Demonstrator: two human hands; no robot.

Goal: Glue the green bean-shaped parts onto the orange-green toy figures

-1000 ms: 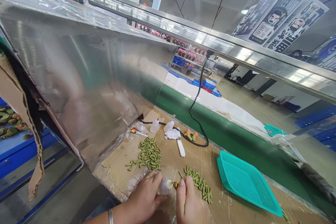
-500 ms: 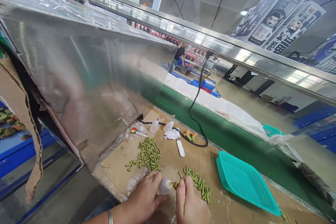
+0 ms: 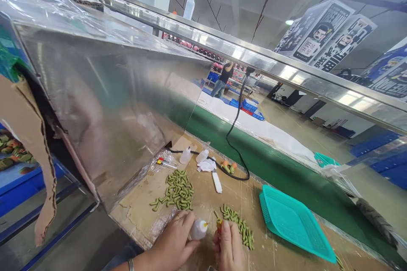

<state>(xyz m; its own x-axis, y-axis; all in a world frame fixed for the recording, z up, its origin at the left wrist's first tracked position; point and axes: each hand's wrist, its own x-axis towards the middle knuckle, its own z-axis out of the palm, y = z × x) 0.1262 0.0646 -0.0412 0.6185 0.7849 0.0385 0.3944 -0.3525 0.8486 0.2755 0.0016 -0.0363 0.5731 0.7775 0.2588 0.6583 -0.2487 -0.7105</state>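
My left hand [image 3: 176,239] is wrapped round a small translucent squeeze bottle [image 3: 199,229], whose narrow yellowish tip points right. My right hand [image 3: 231,245] is closed on a small red and yellow stick-like item [image 3: 219,225], mostly hidden by the fingers. A gap separates this item from the bottle's tip. Beyond my left hand is a pile of short, curved green pieces [image 3: 179,190]. A second, looser group of green pieces [image 3: 238,222] lies just beyond my right hand.
Two more squeeze bottles [image 3: 185,155], crumpled white paper [image 3: 206,164], a white strip [image 3: 217,182] and orange-green pieces [image 3: 229,166] lie farther back near a black cable [image 3: 237,148]. A teal basket [image 3: 297,224] stands right, a metal panel [image 3: 127,106] left. A green belt [image 3: 270,161] runs behind.
My right hand has moved away from the bottle's tip, and the red and yellow item is now turned more upright. The bottle stays in my left hand. The camera view has shifted slightly.
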